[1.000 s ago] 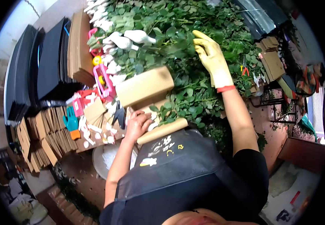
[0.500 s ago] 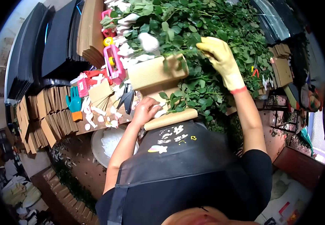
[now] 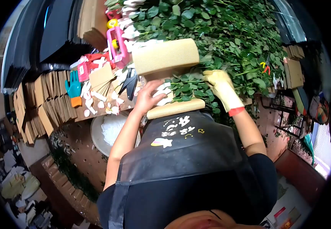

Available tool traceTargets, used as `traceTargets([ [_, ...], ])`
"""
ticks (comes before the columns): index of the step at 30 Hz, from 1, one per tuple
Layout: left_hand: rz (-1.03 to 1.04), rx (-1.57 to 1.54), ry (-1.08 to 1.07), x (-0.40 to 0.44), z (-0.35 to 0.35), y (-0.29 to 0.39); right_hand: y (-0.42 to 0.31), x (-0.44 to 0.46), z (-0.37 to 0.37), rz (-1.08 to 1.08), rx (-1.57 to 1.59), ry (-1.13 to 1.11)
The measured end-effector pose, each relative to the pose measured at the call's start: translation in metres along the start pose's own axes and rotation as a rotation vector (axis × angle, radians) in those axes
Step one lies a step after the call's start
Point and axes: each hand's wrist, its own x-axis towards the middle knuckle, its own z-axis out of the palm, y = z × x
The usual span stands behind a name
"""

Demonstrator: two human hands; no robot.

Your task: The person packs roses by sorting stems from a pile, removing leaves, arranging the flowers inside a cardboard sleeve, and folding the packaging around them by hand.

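My bare left hand [image 3: 148, 96] curls over white-sleeved flower heads [image 3: 166, 91] at the left end of a corrugated cardboard wrap [image 3: 165, 58]. Its far flap stands raised and its near edge [image 3: 177, 109] is rolled up by the apron. Leafy rose stems [image 3: 186, 88] lie inside the wrap, heads to the left. At the wrap's right end my right hand [image 3: 219, 86], in a yellow glove, has its fingers closed around stems, slightly blurred. Part of the flower heads is hidden under my left hand and the flap.
A big heap of leafy stems [image 3: 234, 42] covers the table's back and right. Pink tape dispenser [image 3: 118, 49], black scissors-like tool [image 3: 129, 83], teal glove [image 3: 73, 86] and cardboard stacks [image 3: 47, 95] sit left. Red-handled pliers [image 3: 265, 68] rest on the leaves. A white-filled basin [image 3: 114, 129] stands below.
My right hand has come down and nearer, from over the heap to the wrap's right end. The sleeved flower seen in motion above the wrap is gone from there. My left hand stays at the heads.
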Motion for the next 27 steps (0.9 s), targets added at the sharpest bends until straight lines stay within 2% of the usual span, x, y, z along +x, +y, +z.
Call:
traceTargets([
  [1, -0.003, 0.001, 0.006, 0.001, 0.002, 0.002, 0.018, -0.008, 0.015, -0.12, 0.101, 0.084],
  [2, -0.004, 0.002, 0.011, 0.0, 0.003, 0.005, 0.032, -0.013, 0.026, -0.094, 0.298, 0.102],
  [3, -0.004, 0.004, 0.019, 0.0, 0.002, 0.006, 0.039, -0.014, 0.017, 0.04, 0.369, -0.033],
  [5, 0.04, 0.052, 0.038, -0.001, 0.003, 0.002, 0.034, -0.008, -0.03, 0.421, 0.937, -0.081],
  [6, 0.043, 0.073, 0.044, -0.001, 0.003, 0.003, 0.035, -0.005, -0.048, 0.499, 0.986, 0.068],
  [9, 0.003, 0.05, 0.04, -0.002, 0.002, 0.011, 0.007, 0.018, -0.095, 0.575, 0.492, 0.464],
  [11, 0.042, 0.091, 0.035, 0.004, 0.002, 0.013, 0.039, 0.052, -0.071, 0.247, 0.174, 0.508],
  [13, 0.153, 0.231, 0.039, 0.008, -0.004, 0.009, 0.049, 0.087, -0.047, 0.056, -0.31, 0.482],
  [15, 0.164, 0.299, 0.115, 0.012, 0.003, 0.003, 0.081, 0.104, -0.013, 0.043, -0.291, 0.295],
  [16, 0.158, 0.305, 0.13, 0.013, 0.005, 0.003, 0.078, 0.118, -0.02, 0.223, -0.108, 0.171],
  [17, 0.147, 0.308, 0.151, 0.012, 0.008, 0.004, 0.077, 0.117, -0.027, 0.324, 0.022, 0.234],
  [19, 0.12, 0.182, 0.183, 0.013, 0.012, 0.004, 0.073, 0.101, -0.051, 0.202, 0.229, 0.622],
  [21, 0.054, 0.092, 0.222, 0.012, 0.015, 0.002, 0.04, 0.07, -0.099, -0.027, 0.214, 0.79],
  [24, -0.003, 0.103, 0.214, 0.012, 0.016, -0.003, -0.007, 0.019, -0.14, -0.023, 0.121, 0.595],
  [25, -0.061, 0.122, 0.186, 0.011, 0.015, -0.001, -0.002, 0.013, -0.134, -0.074, 0.284, 0.512],
  [26, -0.007, 0.019, 0.216, 0.011, 0.02, -0.011, -0.006, 0.003, -0.12, 0.037, 0.451, 0.385],
  [27, -0.232, -0.087, 0.134, 0.008, 0.026, -0.021, -0.016, -0.007, -0.11, 0.152, 0.614, 0.257],
])
